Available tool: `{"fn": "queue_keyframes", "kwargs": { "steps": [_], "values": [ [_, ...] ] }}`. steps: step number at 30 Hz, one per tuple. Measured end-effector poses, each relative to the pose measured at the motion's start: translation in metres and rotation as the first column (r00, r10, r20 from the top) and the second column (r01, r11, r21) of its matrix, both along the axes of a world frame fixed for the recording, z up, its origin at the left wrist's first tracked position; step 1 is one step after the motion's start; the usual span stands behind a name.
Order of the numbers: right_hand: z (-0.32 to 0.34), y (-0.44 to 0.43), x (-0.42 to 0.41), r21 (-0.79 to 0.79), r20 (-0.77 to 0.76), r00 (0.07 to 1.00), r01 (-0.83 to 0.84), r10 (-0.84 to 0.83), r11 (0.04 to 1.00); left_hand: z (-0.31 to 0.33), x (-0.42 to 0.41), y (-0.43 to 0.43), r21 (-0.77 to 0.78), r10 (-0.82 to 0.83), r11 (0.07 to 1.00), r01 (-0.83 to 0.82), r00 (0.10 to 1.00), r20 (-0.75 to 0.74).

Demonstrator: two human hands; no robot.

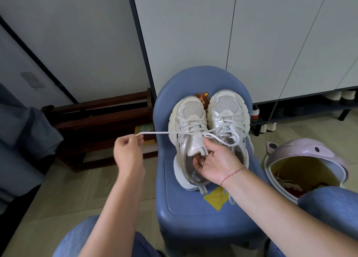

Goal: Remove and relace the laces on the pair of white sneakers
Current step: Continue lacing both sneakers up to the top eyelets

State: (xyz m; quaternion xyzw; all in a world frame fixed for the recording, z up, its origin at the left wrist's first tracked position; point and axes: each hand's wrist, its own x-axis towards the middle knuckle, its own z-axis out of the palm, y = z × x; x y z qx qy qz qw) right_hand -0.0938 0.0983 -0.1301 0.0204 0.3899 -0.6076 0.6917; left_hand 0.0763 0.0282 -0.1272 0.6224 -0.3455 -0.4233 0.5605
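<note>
— Sneakers (190, 111), white, are set side by side toward the back edge of the blue chair (193, 208) seat. How far along is the job judged to be?
— Early: both are laced; only one lace (155, 133) is stretched taut past the seat's left edge.
— And the hands?
— The lace end is pinched by the left hand (126, 150), its fingers curled. The left-side shoe's tongue (196, 144) is gripped by the right hand (219, 163), with the thumb on top and the fingers tucked inside.

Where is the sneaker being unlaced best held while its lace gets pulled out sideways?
By the tongue, coming from the heel side: it sticks up free of the lacing, so the right hand can pinch it, thumb on top and fingers inside the shoe, clear of the lace that the left hand holds taut to the left.
</note>
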Motion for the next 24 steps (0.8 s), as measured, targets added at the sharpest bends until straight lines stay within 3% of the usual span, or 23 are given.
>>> {"fn": "queue_keyframes", "kwargs": {
  "steps": [3,5,7,9,12,15,19,22,24],
  "values": [
    [0.000,0.000,0.001,0.000,-0.004,1.000,-0.002,0.002,1.000,-0.006,0.006,-0.003,0.096,-0.078,0.994,0.051,0.950,0.302],
    [0.000,0.000,0.001,-0.005,-0.019,1.000,-0.007,0.007,1.000,-0.003,-0.005,0.005,-0.050,-0.128,0.984,0.173,0.867,0.481],
    [0.000,0.000,0.002,-0.010,-0.035,0.999,-0.017,0.016,1.000,0.000,-0.022,0.009,-0.141,-0.247,0.918,0.372,0.810,0.532],
    [0.000,0.000,0.002,-0.013,-0.051,0.998,-0.029,0.028,0.999,0.001,-0.036,0.012,-0.108,-0.388,0.831,0.546,0.707,0.591],
    [0.001,0.002,0.001,-0.024,-0.048,0.998,-0.041,0.040,0.999,-0.003,-0.046,0.014,-0.105,-0.423,0.786,0.610,0.654,0.627],
    [0.000,0.003,-0.001,-0.033,-0.041,0.998,-0.049,0.048,0.998,-0.003,-0.047,0.010,-0.131,-0.390,0.784,0.607,0.645,0.657],
    [0.000,0.002,-0.001,-0.021,-0.036,0.998,-0.051,0.050,0.998,-0.004,-0.044,0.008,-0.051,-0.367,0.813,0.579,0.579,0.728],
    [0.000,0.001,-0.001,0.002,-0.024,0.999,-0.033,0.033,0.999,-0.003,-0.026,-0.002,-0.023,-0.284,0.909,0.415,0.660,0.695],
    [0.000,0.001,-0.001,0.008,-0.024,0.999,-0.030,0.030,1.000,0.003,-0.017,-0.005,-0.017,-0.357,0.894,0.447,0.736,0.576]
  ]
}}
